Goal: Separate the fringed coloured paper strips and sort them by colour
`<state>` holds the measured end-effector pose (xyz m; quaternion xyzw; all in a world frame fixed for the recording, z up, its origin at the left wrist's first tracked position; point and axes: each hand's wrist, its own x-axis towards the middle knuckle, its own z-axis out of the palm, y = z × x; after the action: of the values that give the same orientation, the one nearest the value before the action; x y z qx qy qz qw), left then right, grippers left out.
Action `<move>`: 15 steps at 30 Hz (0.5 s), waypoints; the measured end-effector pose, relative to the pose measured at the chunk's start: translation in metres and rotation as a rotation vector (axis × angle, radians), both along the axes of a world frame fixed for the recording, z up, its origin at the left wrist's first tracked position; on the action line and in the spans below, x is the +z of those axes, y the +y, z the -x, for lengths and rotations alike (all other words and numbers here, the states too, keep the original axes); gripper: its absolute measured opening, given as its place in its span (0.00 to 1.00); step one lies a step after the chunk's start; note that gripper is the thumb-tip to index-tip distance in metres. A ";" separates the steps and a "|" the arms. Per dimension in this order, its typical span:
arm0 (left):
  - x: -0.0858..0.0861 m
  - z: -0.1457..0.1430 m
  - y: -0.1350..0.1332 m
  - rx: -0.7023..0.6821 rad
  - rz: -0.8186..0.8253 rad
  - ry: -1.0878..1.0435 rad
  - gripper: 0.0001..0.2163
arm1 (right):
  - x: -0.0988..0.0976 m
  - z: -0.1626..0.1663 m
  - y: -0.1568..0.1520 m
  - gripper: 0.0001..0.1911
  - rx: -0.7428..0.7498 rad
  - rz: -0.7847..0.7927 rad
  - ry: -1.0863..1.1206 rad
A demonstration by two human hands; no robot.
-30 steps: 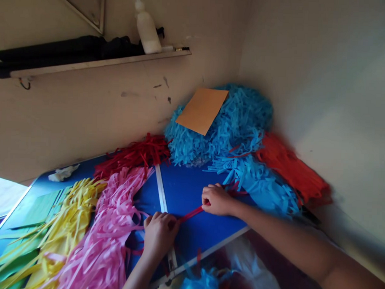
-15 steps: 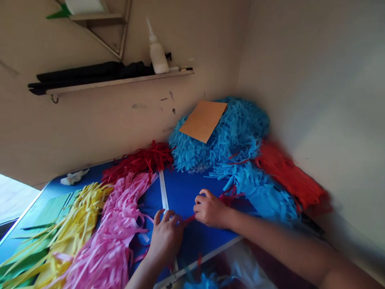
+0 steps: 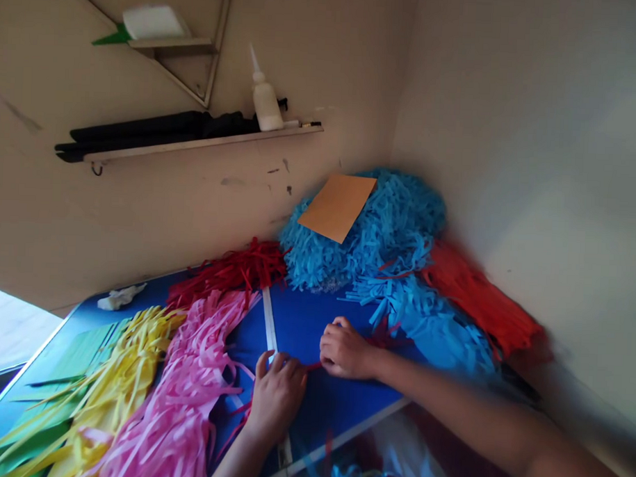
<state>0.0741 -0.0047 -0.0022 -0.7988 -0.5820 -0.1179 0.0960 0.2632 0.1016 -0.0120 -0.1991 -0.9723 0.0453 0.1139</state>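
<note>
A thin, twisted red paper strip [image 3: 313, 367] stretches across the short gap between my two hands, low over the blue tabletop [image 3: 307, 318]. My left hand [image 3: 278, 394] is closed on its left part, fingers bent and fingertips partly hidden. Curled fingers of my right hand [image 3: 347, 347] grip the other side. Red fringe ends [image 3: 390, 335] stick out behind my right wrist, and loose red strands [image 3: 235, 430] hang beside my left wrist. A pile of pink fringed paper [image 3: 193, 380] lies just left of my left hand.
Yellow fringe [image 3: 128, 378] and green paper [image 3: 89, 356] lie far left. Dark red fringe [image 3: 233, 270], a big blue fringed heap [image 3: 402, 213] with an orange card [image 3: 337, 206], and red-orange fringe [image 3: 483, 293] line the walls. A glue bottle [image 3: 267, 104] stands on the wall shelf [image 3: 206, 143].
My right hand's fingers have curled down further around the red strip. My left hand has stayed nearly in place. The whole view has shifted slightly, so the scene sits a little lower.
</note>
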 end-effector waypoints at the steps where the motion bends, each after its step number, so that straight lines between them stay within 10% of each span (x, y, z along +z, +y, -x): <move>1: -0.001 -0.001 0.000 -0.007 -0.004 -0.001 0.09 | 0.002 0.000 -0.002 0.05 -0.002 -0.007 -0.004; 8: -0.007 0.001 -0.002 0.008 -0.006 -0.076 0.09 | 0.001 -0.007 -0.014 0.09 -0.016 -0.087 -0.030; 15: -0.007 0.020 -0.007 0.130 0.182 -0.146 0.09 | 0.005 -0.025 -0.004 0.09 -0.186 0.154 -0.059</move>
<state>0.0537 -0.0115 -0.0092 -0.7542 -0.6462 -0.1161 -0.0122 0.2883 0.0979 -0.0074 -0.2980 -0.9462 0.1032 0.0731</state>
